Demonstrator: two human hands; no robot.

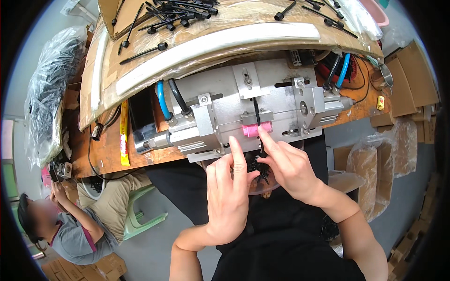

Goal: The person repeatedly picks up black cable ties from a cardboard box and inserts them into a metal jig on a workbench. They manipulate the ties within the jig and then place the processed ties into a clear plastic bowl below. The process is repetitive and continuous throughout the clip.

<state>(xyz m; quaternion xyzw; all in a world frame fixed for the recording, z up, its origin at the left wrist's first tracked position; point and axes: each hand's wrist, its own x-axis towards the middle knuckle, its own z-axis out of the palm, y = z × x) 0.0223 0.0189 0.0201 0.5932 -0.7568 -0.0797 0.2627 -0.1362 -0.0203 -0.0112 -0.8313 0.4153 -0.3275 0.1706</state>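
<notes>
In the middle of a metal clamping fixture [229,107] a thin black rod [257,110] lies lengthwise, crossing a pink block [251,129]. My right hand [291,171] is on the rod: its index fingertip rests by the pink block, and the thumb is bent in near the rod's lower end. My left hand [227,196] is just left of the rod, index finger stretched toward the fixture and other fingers loosely bent, holding nothing visible. Below my fingers, a clear bowl [258,189] of black parts is partly hidden.
Cylinders with blue and black hoses flank the fixture on the left [190,133] and right [318,110]. Several black rods with caps [183,14] lie on a cardboard-covered shelf [187,37]. A yellow packet [124,136] is on the wooden table. A co-worker [79,229] sits at left.
</notes>
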